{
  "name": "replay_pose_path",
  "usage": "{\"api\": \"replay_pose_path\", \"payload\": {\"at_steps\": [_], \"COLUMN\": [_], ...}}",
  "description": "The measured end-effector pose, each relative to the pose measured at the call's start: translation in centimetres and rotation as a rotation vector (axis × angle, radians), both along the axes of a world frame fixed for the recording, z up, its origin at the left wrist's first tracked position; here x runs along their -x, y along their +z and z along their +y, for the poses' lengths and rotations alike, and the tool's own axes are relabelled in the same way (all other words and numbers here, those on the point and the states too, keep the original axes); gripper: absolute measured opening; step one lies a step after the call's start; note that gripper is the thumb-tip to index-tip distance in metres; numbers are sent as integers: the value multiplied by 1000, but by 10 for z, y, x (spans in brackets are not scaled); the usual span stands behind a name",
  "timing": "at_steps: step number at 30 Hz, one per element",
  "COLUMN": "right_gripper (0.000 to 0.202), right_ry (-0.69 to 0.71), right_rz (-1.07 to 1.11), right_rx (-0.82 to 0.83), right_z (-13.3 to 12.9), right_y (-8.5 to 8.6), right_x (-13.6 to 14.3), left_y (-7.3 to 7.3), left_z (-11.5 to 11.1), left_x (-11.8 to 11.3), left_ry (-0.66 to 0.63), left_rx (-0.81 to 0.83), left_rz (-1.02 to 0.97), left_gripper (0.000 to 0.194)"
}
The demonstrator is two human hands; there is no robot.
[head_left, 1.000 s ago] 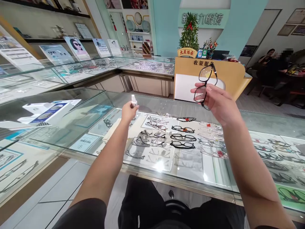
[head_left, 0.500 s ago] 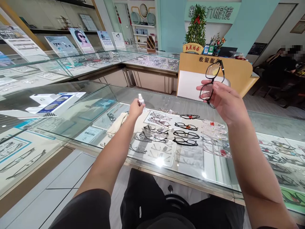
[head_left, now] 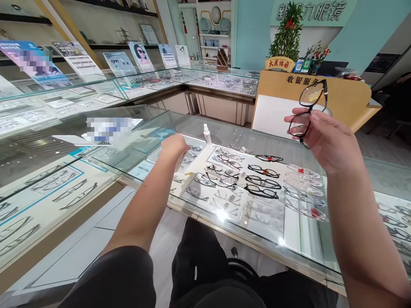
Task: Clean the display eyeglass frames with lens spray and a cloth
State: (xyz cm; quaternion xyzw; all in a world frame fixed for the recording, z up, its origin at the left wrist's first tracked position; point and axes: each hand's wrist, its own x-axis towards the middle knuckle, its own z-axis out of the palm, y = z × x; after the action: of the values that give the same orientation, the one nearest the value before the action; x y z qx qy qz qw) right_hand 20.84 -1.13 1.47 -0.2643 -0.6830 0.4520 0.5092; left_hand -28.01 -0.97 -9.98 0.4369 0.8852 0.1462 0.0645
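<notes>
Plainly, one glass table (head_left: 257, 244) spans mid-frame, the left hand (head_left: 174, 148) is left of centre, its grip impossible to tell, the right hand (head_left: 332, 139) pinches one pair of dark-framed glasses (head_left: 310, 110) at upper right, and one white bottle (head_left: 207, 134) stands near centre.

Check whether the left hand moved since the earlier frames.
Yes: leftward, judged against the black eyeglass frames inside the glass counter. The left hand has let go of the white spray bottle, which now stands apart from it.
</notes>
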Motion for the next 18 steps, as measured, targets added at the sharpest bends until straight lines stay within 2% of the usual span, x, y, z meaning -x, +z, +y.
{"api": "replay_pose_path", "payload": {"at_steps": [4,8,14,18], "right_gripper": [21,23,22,20], "right_ry": [8,7,17,35], "right_rz": [19,21,18,49], "right_rx": [9,1,-7,19], "right_z": [-4,-6,-8,-12], "right_y": [1,2,4,7], "right_x": [2,1,-2,-3], "left_y": [-9,-20,-37,-31], "left_z": [-18,-25,-26,-33], "left_x": [10,14,16,33], "left_ry": [16,4,27,45], "left_rx": [92,83,-38,-167], "left_rz": [27,47,11,-106], "left_gripper": [40,30,31,34]}}
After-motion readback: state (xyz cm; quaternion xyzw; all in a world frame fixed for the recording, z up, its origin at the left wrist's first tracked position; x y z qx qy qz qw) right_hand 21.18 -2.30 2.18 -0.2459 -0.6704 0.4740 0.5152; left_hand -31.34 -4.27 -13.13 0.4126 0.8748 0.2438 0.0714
